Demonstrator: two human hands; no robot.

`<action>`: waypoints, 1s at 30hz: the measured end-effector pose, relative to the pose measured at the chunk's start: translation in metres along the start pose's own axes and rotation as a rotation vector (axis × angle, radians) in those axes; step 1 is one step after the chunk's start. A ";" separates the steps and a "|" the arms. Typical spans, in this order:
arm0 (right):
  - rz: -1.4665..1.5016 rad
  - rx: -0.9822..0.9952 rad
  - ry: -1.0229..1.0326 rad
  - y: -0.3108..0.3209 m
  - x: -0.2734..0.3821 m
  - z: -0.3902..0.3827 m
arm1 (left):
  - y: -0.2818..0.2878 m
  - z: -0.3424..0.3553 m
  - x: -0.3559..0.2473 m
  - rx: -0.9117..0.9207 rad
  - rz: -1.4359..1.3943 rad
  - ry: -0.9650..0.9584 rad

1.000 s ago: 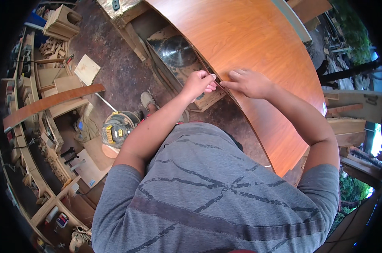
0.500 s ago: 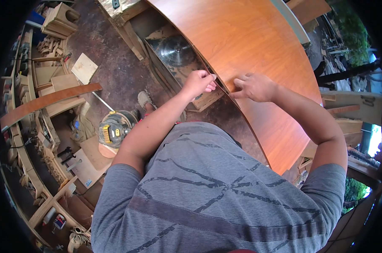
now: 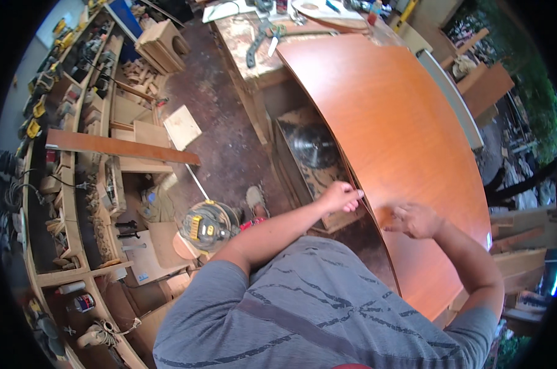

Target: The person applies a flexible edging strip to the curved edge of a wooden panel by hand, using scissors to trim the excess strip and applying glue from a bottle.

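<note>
A large, glossy orange-brown wood panel (image 3: 408,123) lies in front of me, its long left edge curving toward my body. At that edge my left hand (image 3: 342,198) is closed in a pinch on a thin reddish-brown strip (image 3: 353,178), which runs along the panel's side; most of it is hidden or too fine to follow. Above the panel's face, near the same edge, my right hand (image 3: 417,220) has its fingers bent and apart, slightly blurred, with nothing seen in them. Whether its fingertips touch the surface I cannot tell.
Left of the panel, a round saw blade (image 3: 312,146) shows in a recess below its edge. A cluttered workbench (image 3: 241,43) stands beyond. A dusty black-and-yellow machine (image 3: 209,226) sits on my left, by wooden shelves (image 3: 75,209) and a long brown board (image 3: 118,146).
The view has tilted, bringing the far bench into sight. My right hand has lifted from the panel's edge and shifted onto its face; my left hand stays pinched at the edge.
</note>
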State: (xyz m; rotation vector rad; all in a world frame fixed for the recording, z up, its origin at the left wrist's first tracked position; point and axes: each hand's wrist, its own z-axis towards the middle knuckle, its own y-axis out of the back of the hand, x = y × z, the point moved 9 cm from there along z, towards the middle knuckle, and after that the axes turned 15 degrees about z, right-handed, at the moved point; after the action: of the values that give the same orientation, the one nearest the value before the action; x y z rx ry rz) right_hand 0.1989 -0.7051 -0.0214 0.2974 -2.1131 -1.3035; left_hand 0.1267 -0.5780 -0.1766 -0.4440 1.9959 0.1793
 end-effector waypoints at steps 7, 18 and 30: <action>0.376 -0.841 -0.291 0.064 -0.026 -0.024 | 0.003 -0.001 0.010 0.243 0.131 0.016; 0.743 -1.300 -0.306 0.074 -0.096 0.059 | 0.236 -0.001 -0.027 -0.047 0.385 -0.083; 0.487 -1.199 -0.243 0.373 -0.338 0.441 | 0.657 0.104 -0.205 -0.334 -0.141 -0.568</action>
State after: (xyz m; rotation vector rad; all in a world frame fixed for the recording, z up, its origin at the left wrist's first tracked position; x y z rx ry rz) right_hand 0.2374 -0.0387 0.0305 -0.8445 -1.0966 -2.0352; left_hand 0.0407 0.1068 -0.0856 -0.6612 1.3736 0.4961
